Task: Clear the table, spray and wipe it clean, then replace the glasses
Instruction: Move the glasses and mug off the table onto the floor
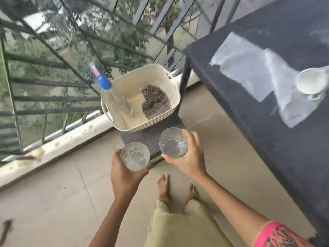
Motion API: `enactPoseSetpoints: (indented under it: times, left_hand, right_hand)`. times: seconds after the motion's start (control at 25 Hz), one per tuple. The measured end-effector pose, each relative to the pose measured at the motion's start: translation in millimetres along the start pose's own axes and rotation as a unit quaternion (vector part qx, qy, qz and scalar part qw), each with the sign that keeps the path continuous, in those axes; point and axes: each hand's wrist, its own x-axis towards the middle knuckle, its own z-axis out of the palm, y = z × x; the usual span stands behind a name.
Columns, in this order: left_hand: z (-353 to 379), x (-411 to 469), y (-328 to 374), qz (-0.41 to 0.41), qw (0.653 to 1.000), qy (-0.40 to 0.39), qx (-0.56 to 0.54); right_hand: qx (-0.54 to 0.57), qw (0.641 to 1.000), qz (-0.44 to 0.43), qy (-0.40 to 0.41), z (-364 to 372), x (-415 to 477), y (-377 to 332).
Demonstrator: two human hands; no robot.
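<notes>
While the left hand (124,173) holds one glass (135,156) and the right hand (187,158) holds another glass (173,142), clearing the table (249,122) looks underway, so next they need a safe spot down low.

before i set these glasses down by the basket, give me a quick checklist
1. Left hand has a firm hold on its glass: ok, fingers wrap around it.
2. Right hand has a firm hold on its glass: ok.
3. Glasses empty, nothing to spill: ok, both look empty.
4. Free room on the stool in front of the basket: cannot tell, only a narrow strip shows.
5. Spray bottle and cloth ready in the basket: ok.
6. Table cleared: not ok, a white cup sits on it.
</notes>
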Motion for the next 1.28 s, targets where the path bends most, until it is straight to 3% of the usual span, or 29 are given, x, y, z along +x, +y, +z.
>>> enactPoseSetpoints:
  times: [0.24,0.48,0.72,1.04,1.28]
  left_hand:
    - [47.4,65.4,-77.2,-0.049,0.998,0.031,-0.025]
    - [61.1,97.9,-102.5,-0.004,0.999,0.010,-0.051]
    - [65.0,99.3,-104.9,0.011,0.997,-0.007,-0.079]
    - [41.9,94.5,-95.5,-0.014,0.995,-0.096,-0.023]
    - [0.8,51.0,-11.5,0.127,0.984,-0.036,0.117]
  right_hand:
    - [-0.053,0.996,0.005,-0.070,98.5,29.3,37.9]
    - [-0.049,0.996,-0.007,-0.073,134.5,43.1,52.1]
    - [-0.052,0.997,-0.021,-0.062,141.3,44.3,54.9]
    - [-0.056,0.991,0.011,-0.125,133.8,37.3,36.5]
    - [-0.024,0.997,-0.048,-0.055,77.0,35.8,-32.5]
